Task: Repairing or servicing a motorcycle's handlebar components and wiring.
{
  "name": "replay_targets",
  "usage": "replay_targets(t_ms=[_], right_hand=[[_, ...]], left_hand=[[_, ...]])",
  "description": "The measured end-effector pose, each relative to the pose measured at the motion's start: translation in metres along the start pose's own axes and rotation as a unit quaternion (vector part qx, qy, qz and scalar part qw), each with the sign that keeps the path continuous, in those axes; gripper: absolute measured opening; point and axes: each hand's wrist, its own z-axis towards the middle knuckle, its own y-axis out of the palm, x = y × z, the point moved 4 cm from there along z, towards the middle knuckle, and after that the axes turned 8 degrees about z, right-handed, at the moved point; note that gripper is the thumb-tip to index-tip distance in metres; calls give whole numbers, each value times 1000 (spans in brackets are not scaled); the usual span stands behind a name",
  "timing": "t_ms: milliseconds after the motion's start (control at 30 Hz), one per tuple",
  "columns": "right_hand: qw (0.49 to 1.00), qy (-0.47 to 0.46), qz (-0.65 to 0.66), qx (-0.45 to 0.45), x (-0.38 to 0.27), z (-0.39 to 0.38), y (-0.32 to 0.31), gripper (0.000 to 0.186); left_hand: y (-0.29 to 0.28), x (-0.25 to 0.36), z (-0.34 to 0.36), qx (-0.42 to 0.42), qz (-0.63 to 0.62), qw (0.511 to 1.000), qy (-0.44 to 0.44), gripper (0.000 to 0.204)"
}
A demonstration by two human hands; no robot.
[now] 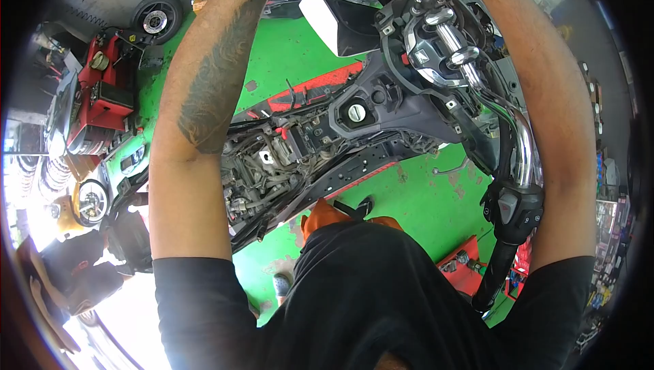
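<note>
A partly stripped scooter (395,114) stretches across the view, its body panels off and its frame and wiring bare. Both my arms reach forward over it. My left forearm (214,77), tattooed, runs past the white and black panel (320,22) to the top edge. On the other side my right forearm (545,77) passes outside the chrome handlebar (523,145) with its black switch housing (518,213). Both hands lie beyond the top edge, so what they touch is hidden. The silver fuel cap (356,113) sits between my arms.
Under the scooter is a red lift platform (320,87) on a green floor (272,56). A loose wheel (157,21) and a red machine (109,101) stand at the left. Another person (71,268) is at the lower left. A red tool tray (462,268) lies near my right side.
</note>
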Motion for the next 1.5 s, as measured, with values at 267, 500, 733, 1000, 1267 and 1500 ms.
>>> replay_targets(t_ms=[267,500,733,1000,1267,1500], right_hand=[[1000,-2,12,-1,-7,-2,-3,91],[1000,-1,13,-4,-6,0,-1,86],[999,-12,37,-28,-9,-4,3,87],[1000,5,19,-2,0,-3,1,81],[998,-19,56,16,-5,-2,3,74],[999,-16,36,-7,6,4,2,74]], left_hand=[[-2,-1,-6,45,-7,998,-37,21],[4,-2,2,-44,-21,998,-33,23],[-6,1,-2,77,3,997,-6,22],[-4,10,6,-51,-3,997,-50,23],[-8,-3,4,78,-27,996,43,22],[-5,6,2,-7,-5,999,-32,24]])
